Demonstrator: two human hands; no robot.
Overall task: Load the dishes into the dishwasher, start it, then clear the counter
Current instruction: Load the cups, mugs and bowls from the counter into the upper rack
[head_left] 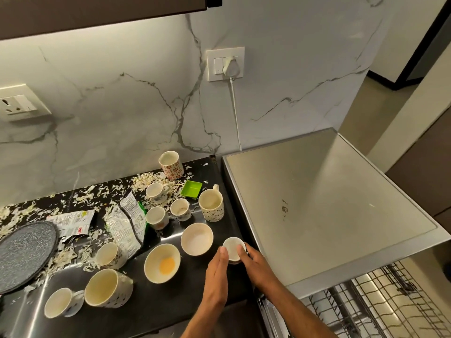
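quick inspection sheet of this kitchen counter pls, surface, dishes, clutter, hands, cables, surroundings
surface: black counter, strewn with pale shreds
job's things: two bowls, one plain, one with yellow residue; several cups and mugs, tallest the patterned mug; grey plate; dishwasher rack pulled out
clutter: torn snack packets; green square dish
hands: left hand and right hand both on a small white cup
cables: white cord plugged into wall socket
surroundings: marble backsplash; steel dishwasher top
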